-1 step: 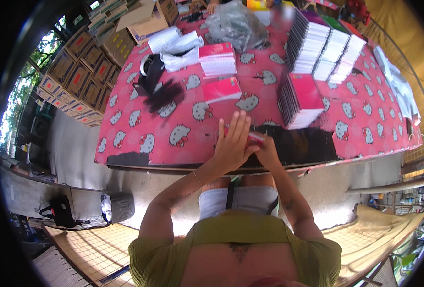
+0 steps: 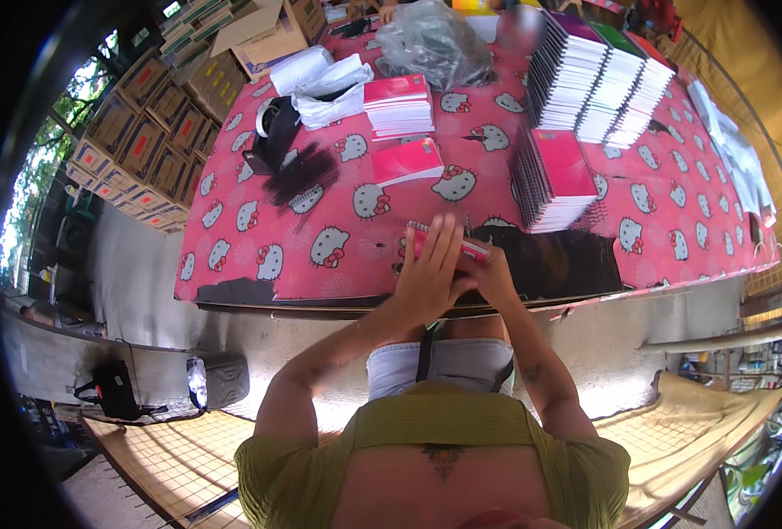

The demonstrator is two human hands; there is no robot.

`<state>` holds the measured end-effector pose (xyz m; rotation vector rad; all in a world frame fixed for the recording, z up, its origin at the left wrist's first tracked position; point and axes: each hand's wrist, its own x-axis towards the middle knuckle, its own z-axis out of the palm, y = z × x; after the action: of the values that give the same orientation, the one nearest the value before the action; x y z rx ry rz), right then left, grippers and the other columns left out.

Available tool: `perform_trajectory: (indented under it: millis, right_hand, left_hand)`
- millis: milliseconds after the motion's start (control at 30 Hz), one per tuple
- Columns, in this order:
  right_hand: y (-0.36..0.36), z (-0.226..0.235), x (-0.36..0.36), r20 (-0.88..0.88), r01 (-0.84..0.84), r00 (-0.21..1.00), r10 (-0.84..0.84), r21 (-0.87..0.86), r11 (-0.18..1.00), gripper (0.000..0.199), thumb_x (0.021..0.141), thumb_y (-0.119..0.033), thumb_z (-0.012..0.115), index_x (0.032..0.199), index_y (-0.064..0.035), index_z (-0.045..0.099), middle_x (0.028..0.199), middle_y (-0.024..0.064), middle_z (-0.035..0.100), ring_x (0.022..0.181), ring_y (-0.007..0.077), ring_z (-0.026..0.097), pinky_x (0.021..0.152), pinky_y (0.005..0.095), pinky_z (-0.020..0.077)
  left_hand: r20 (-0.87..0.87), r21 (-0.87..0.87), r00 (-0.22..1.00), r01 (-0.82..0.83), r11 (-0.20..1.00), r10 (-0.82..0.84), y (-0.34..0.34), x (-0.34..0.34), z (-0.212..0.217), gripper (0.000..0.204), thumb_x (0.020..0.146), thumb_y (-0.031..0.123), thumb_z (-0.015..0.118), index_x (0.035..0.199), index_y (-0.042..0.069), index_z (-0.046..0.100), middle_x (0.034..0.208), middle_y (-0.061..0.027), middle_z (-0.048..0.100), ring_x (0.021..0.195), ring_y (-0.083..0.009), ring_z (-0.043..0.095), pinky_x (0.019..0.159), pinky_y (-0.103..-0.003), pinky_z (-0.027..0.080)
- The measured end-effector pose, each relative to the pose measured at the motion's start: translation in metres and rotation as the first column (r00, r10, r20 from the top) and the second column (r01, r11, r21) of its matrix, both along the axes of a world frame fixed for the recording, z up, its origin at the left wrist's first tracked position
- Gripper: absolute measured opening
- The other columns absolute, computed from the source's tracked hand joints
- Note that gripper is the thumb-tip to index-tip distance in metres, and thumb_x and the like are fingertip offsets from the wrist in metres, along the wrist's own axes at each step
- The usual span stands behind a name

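Open cardboard box (image 2: 278, 42) by the worktop (image 2: 232, 231)'s far left corner, contents hidden from me, pink spiral notebook (image 2: 474, 250) near the front edge, left hand (image 2: 432, 263) flat across it, right hand (image 2: 494, 277) clasping its end

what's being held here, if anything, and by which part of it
A pink-covered notebook: the right hand appears to hold it at its right end, while the left hand lies flat across its top. Its underside is hidden.
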<state>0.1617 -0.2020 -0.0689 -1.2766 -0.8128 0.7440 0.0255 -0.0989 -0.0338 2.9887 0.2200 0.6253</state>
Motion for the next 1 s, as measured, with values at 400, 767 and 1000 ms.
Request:
perform_trajectory:
  millis: [400,767,1000]
  right_hand:
    - [-0.005,0.02,-0.015,0.335,0.092,0.942,-0.019,-0.203,0.975,0.033,0.09,-0.009,0.068,0.123,-0.0046,0.068,0.103,0.0155,0.075,0.091,0.0175,0.072,0.082,0.0325,0.0541]
    - [0.0,0.011,-0.009,0.28,0.065,0.96,0.022,-0.298,0.952,0.033,0.088,-0.008,0.066,0.122,-0.0048,0.068,0.094,0.0192,0.073,0.088,0.03,0.071,0.094,0.0398,0.0495]
    - [0.003,-0.007,-0.003,0.411,0.089,0.91,-0.05,-0.077,0.993,0.036,0.086,-0.016,0.074,0.12,-0.0042,0.069,0.096,0.0179,0.073,0.082,0.0333,0.07,0.074,0.0361,0.0536]
  left_hand:
    - [0.0,0.04,1.0,-0.005,0.999,0.005,-0.006,-0.022,-0.018,0.083,0.096,0.057,0.046,0.151,-0.004,0.032,0.158,-0.0239,0.029,0.149,-0.0376,0.025,0.114,-0.065,0.016]
    - [-0.001,0.045,1.0,0.025,0.999,-0.025,0.003,0.005,0.007,0.079,0.097,0.056,0.043,0.149,-0.003,0.036,0.156,-0.0232,0.034,0.147,-0.0363,0.03,0.115,-0.065,0.013]
    - [0.17,-0.133,0.984,0.071,0.989,-0.047,0.009,0.002,0.024,0.05,0.097,0.036,0.057,0.137,0.007,0.054,0.142,-0.0121,0.053,0.136,-0.0307,0.046,0.115,-0.067,0.006]
